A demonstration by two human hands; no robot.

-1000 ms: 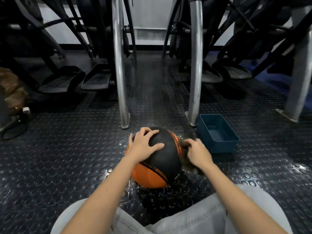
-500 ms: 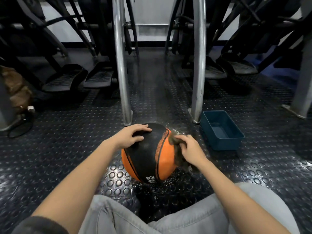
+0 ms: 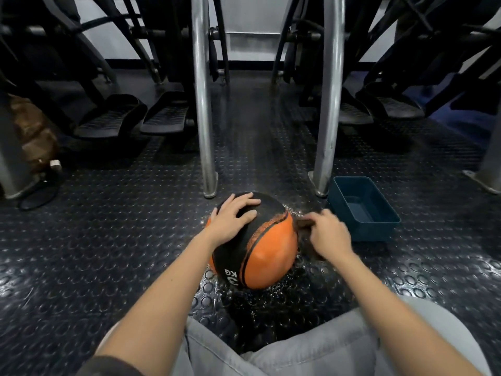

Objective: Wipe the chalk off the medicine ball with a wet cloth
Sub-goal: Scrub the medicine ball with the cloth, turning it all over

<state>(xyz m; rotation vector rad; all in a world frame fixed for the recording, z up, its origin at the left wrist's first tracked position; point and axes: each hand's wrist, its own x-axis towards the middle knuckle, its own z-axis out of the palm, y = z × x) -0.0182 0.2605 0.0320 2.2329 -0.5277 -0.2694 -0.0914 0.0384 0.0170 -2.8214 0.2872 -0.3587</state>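
**Clearance around the medicine ball (image 3: 271, 248)**

We find open studded floor (image 3: 122, 240) to the ball's left. The left steel upright (image 3: 203, 118) and the right steel upright (image 3: 329, 118) stand just behind it, with a clear lane between them. On the right, a blue plastic tub (image 3: 375, 230) sits near, and our right hand (image 3: 329, 234), gripping the cloth (image 3: 305, 241), fills that gap. Our knees (image 3: 311, 346) close the near side.

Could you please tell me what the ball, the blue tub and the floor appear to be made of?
The ball looks like matte rubber, with grainy black and orange panels. The blue tub seems moulded plastic: smooth, thin, even walls. The floor is probably rubber matting, dark with raised round studs and a wet sheen near the ball.
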